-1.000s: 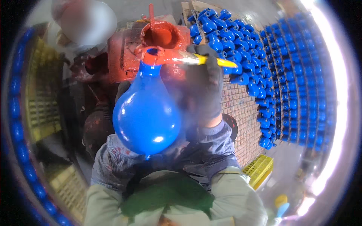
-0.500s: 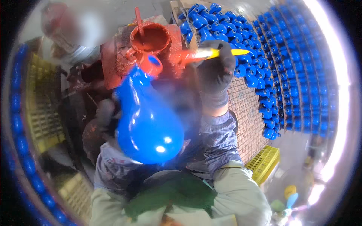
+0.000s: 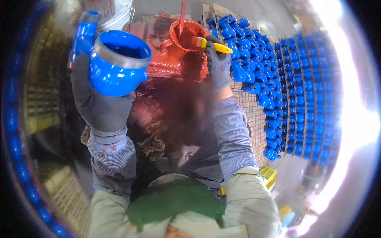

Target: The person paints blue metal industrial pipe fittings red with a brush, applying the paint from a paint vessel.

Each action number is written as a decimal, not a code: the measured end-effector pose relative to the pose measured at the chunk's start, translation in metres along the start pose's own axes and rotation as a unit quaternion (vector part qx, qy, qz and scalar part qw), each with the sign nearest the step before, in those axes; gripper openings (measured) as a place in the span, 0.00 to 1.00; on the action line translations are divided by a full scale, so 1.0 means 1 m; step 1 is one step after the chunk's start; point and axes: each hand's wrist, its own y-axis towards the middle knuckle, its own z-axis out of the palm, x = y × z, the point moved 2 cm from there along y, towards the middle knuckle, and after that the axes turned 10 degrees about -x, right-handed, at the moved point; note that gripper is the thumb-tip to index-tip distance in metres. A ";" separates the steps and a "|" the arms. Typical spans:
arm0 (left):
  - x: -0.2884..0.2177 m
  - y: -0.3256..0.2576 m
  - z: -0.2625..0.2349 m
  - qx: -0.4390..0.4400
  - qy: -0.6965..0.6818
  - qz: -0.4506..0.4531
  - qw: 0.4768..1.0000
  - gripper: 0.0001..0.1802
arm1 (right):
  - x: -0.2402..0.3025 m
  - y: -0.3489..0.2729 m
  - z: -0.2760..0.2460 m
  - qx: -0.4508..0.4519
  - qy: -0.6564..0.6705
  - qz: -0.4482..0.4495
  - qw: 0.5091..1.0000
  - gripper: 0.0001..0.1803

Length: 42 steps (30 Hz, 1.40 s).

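My left hand (image 3: 104, 109), in a dark grey glove, holds up a glossy blue hollow casting (image 3: 113, 79) at the left. The piece has a round body, a narrower neck on its left and a wide opening with a bare grey rim facing up. My right hand (image 3: 220, 67), also gloved, grips a paintbrush (image 3: 219, 47) by its yellow handle. Its bristle end is at the right side of a red-coated pot (image 3: 174, 37) of red paint; I cannot tell whether it touches the rim. A red stick (image 3: 182, 18) stands up in the pot.
The pot rests on a red-smeared stand (image 3: 170, 65). Many blue castings (image 3: 242, 51) crowd a wire-mesh rack (image 3: 252, 123) at the right, with further rows beyond. A white bucket (image 3: 119, 16) stands at the far left, and a yellow crate (image 3: 268, 175) low at the right.
The blue casting has moved up and left and turned, so its wide opening now shows. My right hand has drawn the brush from beside the casting's red-painted neck end to the pot's edge.
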 end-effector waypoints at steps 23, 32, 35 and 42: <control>0.009 -0.043 0.047 0.086 0.321 0.026 0.943 0.31 | 0.054 -0.020 -0.037 -0.092 0.094 0.079 0.988 0.24; 0.040 -0.041 0.068 0.229 0.298 0.405 0.833 0.43 | 0.139 -0.075 -0.036 0.009 0.311 -0.072 0.948 0.16; 0.050 -0.042 0.072 0.250 0.284 0.378 0.845 0.43 | 0.158 -0.087 -0.046 0.018 0.276 -0.090 0.957 0.11; 0.058 -0.047 0.080 0.278 0.257 0.334 0.864 0.44 | 0.153 -0.094 -0.035 -0.013 0.194 -0.169 0.966 0.09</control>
